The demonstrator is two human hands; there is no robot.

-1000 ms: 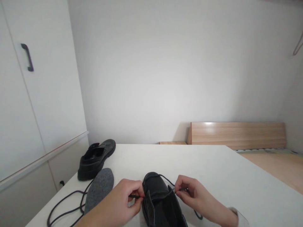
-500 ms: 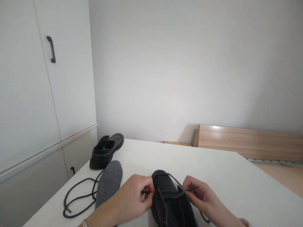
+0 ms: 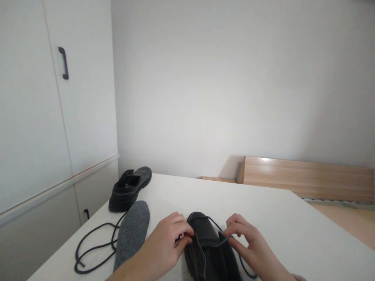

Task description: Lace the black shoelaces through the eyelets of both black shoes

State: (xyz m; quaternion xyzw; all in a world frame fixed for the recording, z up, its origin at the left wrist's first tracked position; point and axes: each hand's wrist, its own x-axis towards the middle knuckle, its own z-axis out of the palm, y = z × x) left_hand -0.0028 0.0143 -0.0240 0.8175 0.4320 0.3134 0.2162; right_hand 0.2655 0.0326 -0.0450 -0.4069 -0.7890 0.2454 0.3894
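Note:
A black leather shoe [image 3: 205, 244] lies on the white table [image 3: 278, 222] right in front of me, toe pointing away. My left hand [image 3: 166, 246] pinches the black shoelace [image 3: 215, 223] at the shoe's left edge. My right hand [image 3: 249, 242] pinches the same lace at the shoe's right side, near the tongue. The lace loops over the toe end between both hands and trails off to the right below my right hand.
A second black shoe [image 3: 130, 188] sits at the table's far left corner. A grey insole [image 3: 131, 232] and a loose black lace [image 3: 93, 246] lie left of my hands. White cabinet doors [image 3: 43, 117] stand on the left. A wooden bed frame [image 3: 307, 177] is behind the table.
The view has swung a little between frames. My fingers have shifted on the lace, both hands staying at the sides of the near shoe.

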